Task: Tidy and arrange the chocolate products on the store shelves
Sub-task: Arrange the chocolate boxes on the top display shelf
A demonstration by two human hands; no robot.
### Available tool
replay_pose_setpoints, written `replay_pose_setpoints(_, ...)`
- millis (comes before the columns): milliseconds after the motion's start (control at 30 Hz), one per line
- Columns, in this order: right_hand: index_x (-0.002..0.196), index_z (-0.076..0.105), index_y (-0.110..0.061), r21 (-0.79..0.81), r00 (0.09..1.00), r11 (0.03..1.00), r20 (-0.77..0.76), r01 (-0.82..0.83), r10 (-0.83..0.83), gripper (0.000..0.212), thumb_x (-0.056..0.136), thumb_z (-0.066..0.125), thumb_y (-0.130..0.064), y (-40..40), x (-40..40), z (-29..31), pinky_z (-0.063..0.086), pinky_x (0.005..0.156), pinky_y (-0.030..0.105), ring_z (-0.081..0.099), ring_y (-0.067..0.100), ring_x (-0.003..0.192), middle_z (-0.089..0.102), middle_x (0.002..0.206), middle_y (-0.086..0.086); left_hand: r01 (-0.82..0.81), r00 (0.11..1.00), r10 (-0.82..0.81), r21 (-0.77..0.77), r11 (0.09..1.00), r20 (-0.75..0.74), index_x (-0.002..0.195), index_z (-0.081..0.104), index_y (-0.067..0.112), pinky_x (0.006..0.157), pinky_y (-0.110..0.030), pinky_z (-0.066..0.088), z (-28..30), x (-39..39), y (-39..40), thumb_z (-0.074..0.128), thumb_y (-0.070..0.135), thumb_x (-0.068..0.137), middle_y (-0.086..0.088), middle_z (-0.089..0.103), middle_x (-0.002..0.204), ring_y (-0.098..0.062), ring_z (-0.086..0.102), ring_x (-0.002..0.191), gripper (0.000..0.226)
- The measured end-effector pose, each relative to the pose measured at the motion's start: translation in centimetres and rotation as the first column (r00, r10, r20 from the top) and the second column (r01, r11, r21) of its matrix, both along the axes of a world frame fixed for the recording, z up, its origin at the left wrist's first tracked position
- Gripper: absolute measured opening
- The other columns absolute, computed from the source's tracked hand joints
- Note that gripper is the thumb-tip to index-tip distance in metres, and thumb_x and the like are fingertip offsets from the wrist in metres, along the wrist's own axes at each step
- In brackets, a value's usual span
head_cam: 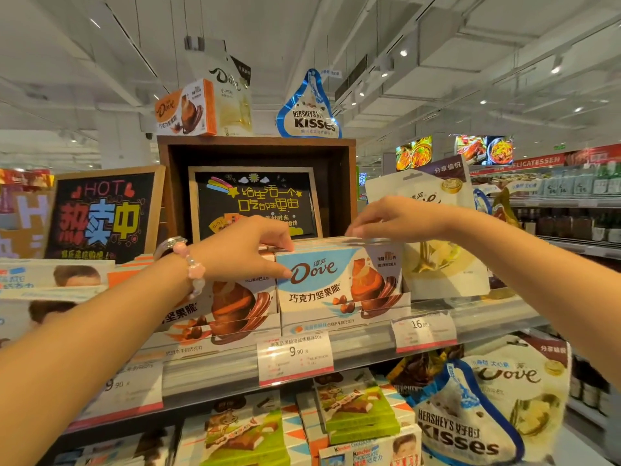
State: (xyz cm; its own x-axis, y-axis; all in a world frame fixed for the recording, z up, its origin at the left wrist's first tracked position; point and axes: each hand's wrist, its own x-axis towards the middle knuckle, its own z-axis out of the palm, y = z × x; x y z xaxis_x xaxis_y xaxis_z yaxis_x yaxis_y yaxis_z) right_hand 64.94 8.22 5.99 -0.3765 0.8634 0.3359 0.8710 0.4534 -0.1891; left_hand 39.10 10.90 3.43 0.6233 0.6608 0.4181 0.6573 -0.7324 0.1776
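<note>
Two Dove boxes [339, 284] sit side by side on the shelf [369, 351]; signboard [255, 200] behind, Kisses bag [467, 428] below right.

Both forearms are bare, with no sleeves in view. The left wrist carries a silver bangle [167, 246] and, beside it, a bracelet of pale pink beads [194, 268], one bead shaped like a flower. The right wrist wears nothing.
</note>
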Motion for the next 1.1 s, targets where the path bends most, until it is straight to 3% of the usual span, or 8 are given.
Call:
replay_pose_setpoints(100, 0.12, 0.062, -0.013, 0.004, 1.0, 1.0, 0.031, 0.003, -0.003, 0.028, 0.098, 0.046, -0.019, 2.1, -1.7, 0.4, 0.04, 0.082, 0.018, 0.054, 0.013, 0.106, 0.059, 0.114, -0.001, 0.005, 1.0, -0.005, 0.002, 1.0, 0.028, 0.102, 0.061, 0.023, 0.088, -0.025, 0.05, 0.0, -0.2, 0.0, 0.074, 0.031, 0.075, 0.015, 0.056, 0.109, -0.004, 0.05, 0.107, 0.031)
replay_pose_setpoints(267, 0.11, 0.066, -0.017, -0.103, 0.994, 0.995, 0.106, 0.008, 0.003, 0.021, 0.095, 0.053, -0.021, 5.9, -3.2, 0.5, 0.039, 0.074, 0.012, 0.054, 0.01, 0.099, 0.062, 0.102, -0.007, 0.027, 0.998, -0.026, -0.024, 0.999, 0.053, 0.1, 0.061, 0.024, 0.072, -0.015, 0.051, 0.0, -0.1, 0.0, 0.074, 0.029, 0.076, 0.016, 0.058, 0.108, -0.003, 0.055, 0.101, 0.029)
replay_pose_setpoints(433, 0.103, 0.068, -0.022, -0.244, 0.999, 0.969, 0.036, 0.048, -0.041, 0.02, 0.092, 0.056, -0.033, 6.8, -3.4, 1.2, 0.049, 0.084, 0.024, 0.061, 0.009, 0.094, 0.067, 0.094, -0.008, 0.062, 0.994, -0.059, -0.031, 0.998, 0.088, 0.099, 0.063, 0.021, 0.074, -0.016, 0.053, 0.0, -0.2, -0.2, 0.076, 0.028, 0.073, 0.016, 0.06, 0.104, 0.0, 0.057, 0.096, 0.029)
replay_pose_setpoints(633, 0.094, 0.069, -0.022, -0.294, 0.996, 0.953, 0.072, 0.069, -0.05, 0.017, 0.092, 0.057, -0.033, 7.2, -4.2, 1.4, 0.049, 0.084, 0.025, 0.063, 0.01, 0.091, 0.069, 0.088, -0.007, 0.068, 0.994, -0.065, -0.034, 0.997, 0.088, 0.1, 0.066, 0.02, 0.085, -0.027, 0.053, 0.0, -0.3, -0.1, 0.077, 0.027, 0.072, 0.01, 0.064, 0.107, -0.005, 0.059, 0.101, 0.031)
replay_pose_setpoints(767, 0.093, 0.065, -0.02, -0.184, 0.997, 0.981, 0.061, 0.058, -0.047, 0.018, 0.095, 0.052, -0.032, 6.7, -4.2, 1.4, 0.044, 0.072, 0.019, 0.058, 0.009, 0.087, 0.064, 0.091, -0.005, 0.046, 0.998, -0.048, 0.035, 0.998, 0.04, 0.104, 0.062, 0.025, 0.089, -0.024, 0.049, 0.0, -0.5, -0.1, 0.076, 0.032, 0.074, 0.012, 0.059, 0.11, -0.003, 0.053, 0.105, 0.034)
replay_pose_setpoints(867, 0.099, 0.062, -0.02, -0.1, 0.998, 0.993, -0.027, 0.058, -0.061, 0.016, 0.097, 0.049, -0.028, 5.7, -3.7, 2.0, 0.048, 0.075, 0.021, 0.06, 0.01, 0.092, 0.063, 0.098, -0.005, 0.023, 1.0, -0.024, 0.06, 0.998, 0.017, 0.116, 0.054, 0.031, 0.08, -0.007, 0.038, 0.5, -1.8, -0.3, 0.077, 0.038, 0.07, 0.019, 0.053, 0.112, 0.007, 0.048, 0.1, 0.052)
replay_pose_setpoints(967, 0.105, 0.061, -0.016, 0.018, 0.995, 0.999, -0.086, 0.048, -0.046, 0.018, 0.097, 0.048, -0.026, 4.4, -3.6, 3.2, 0.05, 0.074, 0.021, 0.061, 0.011, 0.092, 0.062, 0.097, -0.004, -0.092, 0.995, 0.094, 0.07, 0.993, -0.026, 0.121, 0.05, 0.029, 0.074, -0.008, 0.038, 1.2, -3.8, -0.3, 0.078, 0.047, 0.064, 0.015, 0.053, 0.114, 0.0, 0.051, 0.102, 0.066)
replay_pose_setpoints(1100, 0.104, 0.06, -0.016, 0.192, 0.998, 0.981, -0.058, 0.043, -0.033, 0.02, 0.097, 0.048, -0.03, 2.2, -4.3, 5.6, 0.051, 0.069, 0.021, 0.061, 0.014, 0.091, 0.06, 0.093, -0.005, -0.246, 0.949, 0.26, 0.096, 0.964, -0.18, 0.105, 0.059, 0.026, 0.073, -0.017, 0.047, 1.7, -6.7, -1.0, 0.073, 0.057, 0.063, 0.011, 0.059, 0.102, -0.004, 0.055, 0.092, 0.054)
